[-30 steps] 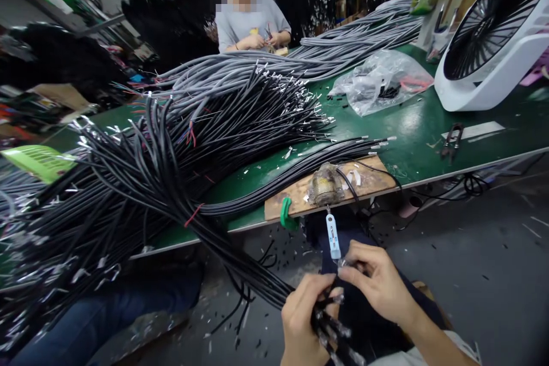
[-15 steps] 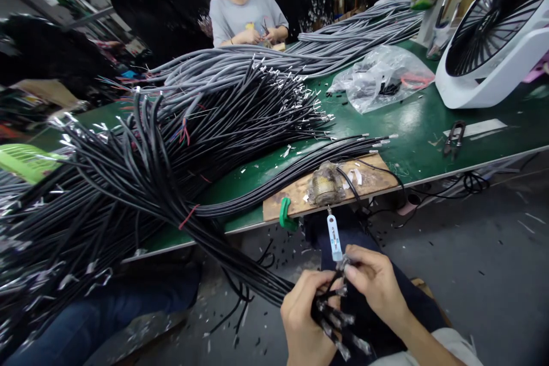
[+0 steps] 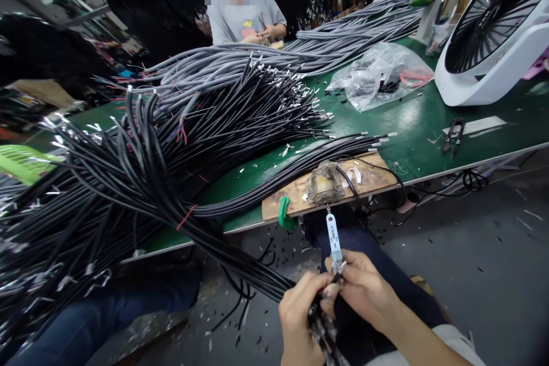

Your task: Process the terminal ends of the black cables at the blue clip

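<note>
My left hand (image 3: pixel 302 317) is closed round a bundle of black cables (image 3: pixel 253 271), their stripped silvery ends hanging below it. At the front edge of the bench, my right hand (image 3: pixel 364 283) pinches the end of one black cable, its fingers against the tip of a light-blue clip-like tool (image 3: pixel 333 234). That tool sticks out from a small motor-like unit (image 3: pixel 325 183) wrapped in clear film. The unit sits on a wooden board (image 3: pixel 283 197), held at the edge by a green clamp (image 3: pixel 285 214). The exact fingertip contact is partly hidden.
Heaps of black cables (image 3: pixel 223 114) and grey cables (image 3: pixel 343 40) cover the green bench (image 3: pixel 412 154). A plastic bag (image 3: pixel 373 77), a white fan (image 3: pixel 484 80) and small snips (image 3: pixel 453 136) lie to the right. Another person (image 3: pixel 244 17) works across the bench.
My right hand has shifted slightly left, its fingers now round the tool's lower end with the cable tip. The loose cable ends under my left hand have swung down and left.
</note>
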`<state>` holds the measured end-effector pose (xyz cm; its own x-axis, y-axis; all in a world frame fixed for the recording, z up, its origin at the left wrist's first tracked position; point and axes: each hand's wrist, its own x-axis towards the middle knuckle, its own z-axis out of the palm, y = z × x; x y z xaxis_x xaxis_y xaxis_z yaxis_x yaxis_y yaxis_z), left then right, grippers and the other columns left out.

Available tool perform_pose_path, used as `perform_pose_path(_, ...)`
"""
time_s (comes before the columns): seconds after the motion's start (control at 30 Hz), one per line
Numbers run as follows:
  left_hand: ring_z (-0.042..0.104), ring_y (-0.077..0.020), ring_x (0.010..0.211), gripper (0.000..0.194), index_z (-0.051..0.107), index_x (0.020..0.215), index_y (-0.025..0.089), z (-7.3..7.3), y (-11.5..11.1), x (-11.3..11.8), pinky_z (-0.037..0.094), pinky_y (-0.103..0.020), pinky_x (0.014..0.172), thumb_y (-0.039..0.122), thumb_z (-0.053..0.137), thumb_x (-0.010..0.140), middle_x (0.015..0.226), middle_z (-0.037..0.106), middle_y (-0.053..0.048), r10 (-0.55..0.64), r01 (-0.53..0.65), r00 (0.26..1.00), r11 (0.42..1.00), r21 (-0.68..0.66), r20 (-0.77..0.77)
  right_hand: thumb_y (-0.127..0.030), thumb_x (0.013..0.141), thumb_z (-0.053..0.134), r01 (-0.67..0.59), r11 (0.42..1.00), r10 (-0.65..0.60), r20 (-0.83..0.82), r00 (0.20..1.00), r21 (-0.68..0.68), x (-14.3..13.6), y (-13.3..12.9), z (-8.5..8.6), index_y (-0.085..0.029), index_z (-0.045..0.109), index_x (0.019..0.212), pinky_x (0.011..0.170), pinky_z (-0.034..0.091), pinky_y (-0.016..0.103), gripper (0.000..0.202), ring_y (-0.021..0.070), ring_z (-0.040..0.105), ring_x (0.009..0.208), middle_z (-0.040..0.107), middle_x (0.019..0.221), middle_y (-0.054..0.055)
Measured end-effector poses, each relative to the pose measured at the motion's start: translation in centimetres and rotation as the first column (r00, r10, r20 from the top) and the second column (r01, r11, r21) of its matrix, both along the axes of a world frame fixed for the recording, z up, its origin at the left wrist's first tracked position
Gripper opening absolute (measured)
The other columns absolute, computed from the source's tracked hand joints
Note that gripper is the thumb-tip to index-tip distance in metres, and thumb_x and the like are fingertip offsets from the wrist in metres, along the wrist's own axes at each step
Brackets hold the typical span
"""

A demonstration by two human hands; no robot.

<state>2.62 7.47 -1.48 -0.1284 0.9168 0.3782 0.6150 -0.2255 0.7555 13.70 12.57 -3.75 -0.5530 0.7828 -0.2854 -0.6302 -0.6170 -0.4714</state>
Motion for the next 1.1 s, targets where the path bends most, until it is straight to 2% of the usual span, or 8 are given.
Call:
perform_pose_path(0.27, 0.055, -0.0077, 0.045, 0.031, 0.057, 0.061, 0.017, 1.6, 0.4, -0.5, 0.038, -0.018, 0.049, 0.017, 0.047, 0.091, 0.053, 0.056, 0.003, -0.037, 0.028, 0.996, 0.993, -0.116, -0.079, -0.036, 0.066, 0.082, 0.006, 0.952, -0.072, 0.204, 0.976, 0.306, 1.5, 1.0, 1.0, -0.022, 0.052, 0.094, 0.067, 0.053, 0.029, 0.043, 0.0183, 0.068, 0.071, 0.07, 0.075, 0.003)
perform_pose_path(0.37, 0.056, -0.0086, 0.045, 0.03, 0.057, 0.062, 0.017, 1.2, 0.3, -0.2, 0.039, -0.018, 0.049, 0.018, 0.047, 0.09, 0.053, 0.057, 0.003, 0.034, -0.044, 0.993, 0.996, -0.081, -0.117, -0.025, 0.065, 0.083, 0.122, 0.915, -0.305, 0.46, 0.834, 0.385, 1.2, -0.1, 0.4, -0.021, 0.055, 0.084, 0.059, 0.055, 0.025, 0.035, 0.018, 0.069, 0.06, 0.071, 0.064, 0.001)
perform_pose_path(0.5, 0.054, -0.0089, 0.044, 0.027, 0.058, 0.064, 0.016, 0.8, 0.2, 0.1, 0.038, -0.018, 0.048, 0.02, 0.049, 0.089, 0.053, 0.055, 0.003, 0.144, -0.15, 0.979, 0.988, -0.027, -0.146, -0.011, 0.074, 0.074, 0.186, 0.603, -0.727, 0.439, 0.528, 0.775, 0.8, -1.9, -0.9, -0.021, 0.061, 0.089, 0.066, 0.058, 0.024, 0.023, 0.017, 0.07, 0.068, 0.073, 0.077, 0.002)
perform_pose_path(0.67, 0.052, -0.0089, 0.044, 0.029, 0.059, 0.064, 0.016, 1.6, 0.5, -0.2, 0.037, -0.019, 0.049, 0.02, 0.049, 0.091, 0.049, 0.053, 0.003, 0.046, -0.055, 0.997, 0.99, -0.131, -0.069, -0.016, 0.08, 0.068, -0.018, 0.613, -0.575, 0.461, 0.676, 0.79, 1.6, -0.7, 0.1, -0.02, 0.059, 0.104, 0.064, 0.054, 0.025, 0.026, 0.016, 0.063, 0.07, 0.065, 0.08, 0.003)
perform_pose_path(0.8, 0.053, -0.0094, 0.047, 0.034, 0.056, 0.059, 0.016, 2.3, 1.1, -1.1, 0.036, -0.019, 0.051, 0.021, 0.049, 0.092, 0.05, 0.055, 0.001, -0.1, 0.101, 0.995, 0.966, -0.24, 0.014, -0.016, 0.091, 0.052, -0.236, 0.46, -0.533, 0.479, 0.697, 0.856, 2.7, 1.2, 1.5, -0.016, 0.063, 0.068, 0.062, 0.042, 0.029, 0.026, 0.0155, 0.05, 0.064, 0.058, 0.064, 0.004)
perform_pose_path(0.87, 0.053, -0.0094, 0.048, 0.035, 0.056, 0.058, 0.015, 2.3, 1.4, -1.7, 0.035, -0.019, 0.049, 0.025, 0.05, 0.092, 0.051, 0.056, 0.0, -0.215, 0.233, 0.972, 0.941, -0.247, 0.097, -0.024, 0.09, 0.055, -0.254, 0.498, -0.385, 0.474, 0.792, 0.829, 3.1, 1.5, 1.4, -0.015, 0.063, 0.062, 0.058, 0.04, 0.028, 0.031, 0.0144, 0.048, 0.061, 0.056, 0.059, 0.004)
perform_pose_path(0.97, 0.052, -0.0099, 0.047, 0.033, 0.063, 0.065, 0.016, 1.8, 1.8, -2.1, 0.035, -0.02, 0.049, 0.036, 0.055, 0.09, 0.052, 0.057, 0.0, -0.338, 0.383, 0.905, 0.911, -0.15, 0.257, -0.05, 0.08, 0.065, -0.289, 0.757, 0.106, 0.326, 0.939, 0.586, 3.3, 1.6, 0.4, -0.014, 0.064, 0.06, 0.044, 0.037, 0.023, 0.042, 0.0103, 0.045, 0.046, 0.052, 0.053, 0.001)
perform_pose_path(1.1, 0.054, -0.0107, 0.052, 0.024, 0.062, 0.068, 0.017, 1.0, 2.0, -1.6, 0.037, -0.02, 0.052, 0.035, 0.065, 0.084, 0.059, 0.061, -0.001, -0.279, 0.306, 0.914, 0.951, -0.047, 0.293, -0.05, 0.066, 0.074, -0.419, 0.876, 0.358, 0.26, 0.897, 0.239, 3.3, 2.7, -0.7, -0.013, 0.062, 0.054, 0.031, 0.025, 0.018, 0.041, 0.0052, 0.034, 0.031, 0.049, 0.043, -0.003)
